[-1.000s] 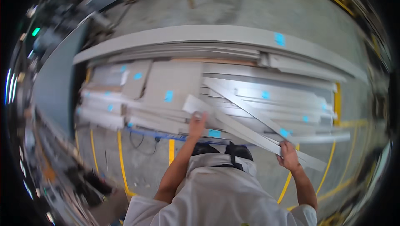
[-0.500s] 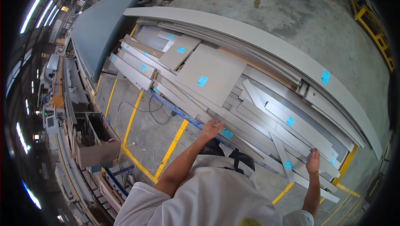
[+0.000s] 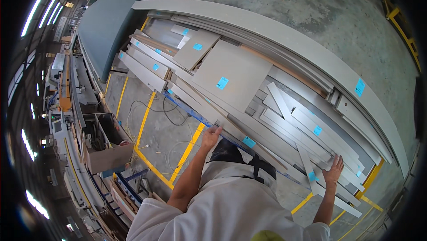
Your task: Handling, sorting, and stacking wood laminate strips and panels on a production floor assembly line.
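My left hand (image 3: pixel 211 137) is at the near edge of a pile of flat boards. Its fingers are bent around the left end of a narrow grey board (image 3: pixel 264 153), which carries a blue label (image 3: pixel 249 142). Part of the grip is hidden. Farther right, my right hand (image 3: pixel 333 170) is open with its fingers spread, over the ends of several narrow light boards (image 3: pixel 307 145). Whether it rests on them I cannot tell. Behind the left hand lies a wide square grey panel (image 3: pixel 235 72), also with a blue label.
A long pale board (image 3: pixel 275 32) runs along the pile's far side. At far left stands a large grey-green sloped surface (image 3: pixel 115 27). An open box (image 3: pixel 109 156) with things in it sits to the left. Yellow lines (image 3: pixel 187 154) and loose cables (image 3: pixel 171 118) cross the concrete floor.
My left hand has moved left along the near edge to the board's end. The right hand's fingers have spread apart. The whole view has shifted slightly.
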A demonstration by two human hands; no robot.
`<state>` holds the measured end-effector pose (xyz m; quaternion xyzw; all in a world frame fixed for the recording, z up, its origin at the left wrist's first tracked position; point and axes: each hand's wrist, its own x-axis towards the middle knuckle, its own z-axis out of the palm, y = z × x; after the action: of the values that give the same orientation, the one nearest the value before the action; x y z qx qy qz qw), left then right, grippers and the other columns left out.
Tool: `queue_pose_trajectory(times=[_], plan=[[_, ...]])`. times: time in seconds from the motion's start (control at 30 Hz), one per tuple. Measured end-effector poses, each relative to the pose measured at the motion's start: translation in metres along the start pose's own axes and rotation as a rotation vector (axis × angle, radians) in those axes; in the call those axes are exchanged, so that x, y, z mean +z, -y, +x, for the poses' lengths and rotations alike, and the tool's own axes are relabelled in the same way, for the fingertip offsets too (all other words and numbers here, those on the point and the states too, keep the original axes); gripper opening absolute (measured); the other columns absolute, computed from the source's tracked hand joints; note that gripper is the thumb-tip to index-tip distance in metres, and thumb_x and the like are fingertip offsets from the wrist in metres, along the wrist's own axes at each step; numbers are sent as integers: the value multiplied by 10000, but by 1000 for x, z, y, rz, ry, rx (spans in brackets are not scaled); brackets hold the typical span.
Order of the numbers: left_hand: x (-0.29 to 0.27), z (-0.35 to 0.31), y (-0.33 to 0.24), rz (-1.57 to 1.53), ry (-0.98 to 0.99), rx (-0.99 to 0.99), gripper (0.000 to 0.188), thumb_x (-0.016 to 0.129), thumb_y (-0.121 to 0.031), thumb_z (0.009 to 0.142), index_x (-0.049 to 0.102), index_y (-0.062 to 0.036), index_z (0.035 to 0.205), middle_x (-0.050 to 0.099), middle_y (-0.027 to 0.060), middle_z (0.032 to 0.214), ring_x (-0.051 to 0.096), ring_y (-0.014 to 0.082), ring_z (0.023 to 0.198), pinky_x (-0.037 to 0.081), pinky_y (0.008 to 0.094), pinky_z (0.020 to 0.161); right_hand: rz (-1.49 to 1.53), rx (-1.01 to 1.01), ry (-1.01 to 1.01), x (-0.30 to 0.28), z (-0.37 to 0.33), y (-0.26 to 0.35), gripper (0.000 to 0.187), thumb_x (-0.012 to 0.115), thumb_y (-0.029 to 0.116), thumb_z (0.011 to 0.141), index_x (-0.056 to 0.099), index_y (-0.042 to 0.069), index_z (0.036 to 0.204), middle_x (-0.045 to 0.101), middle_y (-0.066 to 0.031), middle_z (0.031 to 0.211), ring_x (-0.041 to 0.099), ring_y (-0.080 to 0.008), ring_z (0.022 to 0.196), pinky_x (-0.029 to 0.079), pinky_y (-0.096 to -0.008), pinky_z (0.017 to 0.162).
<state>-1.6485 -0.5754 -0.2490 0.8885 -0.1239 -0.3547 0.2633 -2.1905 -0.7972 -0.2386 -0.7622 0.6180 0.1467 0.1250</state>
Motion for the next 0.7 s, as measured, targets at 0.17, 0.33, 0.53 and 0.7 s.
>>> queue_pose_trajectory(times=[0.17, 0.33, 0.53, 0.7], plan=[[-54, 77, 17, -3, -285, 105, 506, 611, -414, 837, 615, 25, 1089, 635, 220, 1047, 611, 309, 989, 460, 364, 876, 539, -123, -207, -34, 10, 128, 657, 729, 138, 705, 447, 19, 1287, 485, -216, 1281, 468, -349, 1191, 370, -410, 1005], [-99, 156, -46, 163, -356, 354, 436, 577, -308, 860, 583, 37, 1126, 587, 257, 1117, 551, 397, 1053, 428, 406, 923, 906, -187, -224, -34, 38, 300, 494, 669, 145, 774, 514, -27, 1211, 601, -204, 1108, 599, -309, 1015, 472, -363, 870], [-126, 252, -70, 283, -358, 637, 424, 609, -276, 832, 574, 38, 1115, 600, 246, 1072, 555, 407, 1029, 440, 430, 896, 771, 66, -67, 4, 80, 455, 685, 677, 386, 750, 485, -64, 1229, 611, -230, 1085, 617, -338, 953, 485, -373, 853], [-117, 271, -90, 357, -185, 661, 451, 638, -273, 789, 564, 60, 1083, 604, 248, 1009, 559, 400, 970, 450, 446, 867, 964, 398, 119, 24, 111, 481, 770, 686, 463, 739, 480, -103, 1218, 620, -228, 1077, 602, -317, 987, 443, -345, 904]])
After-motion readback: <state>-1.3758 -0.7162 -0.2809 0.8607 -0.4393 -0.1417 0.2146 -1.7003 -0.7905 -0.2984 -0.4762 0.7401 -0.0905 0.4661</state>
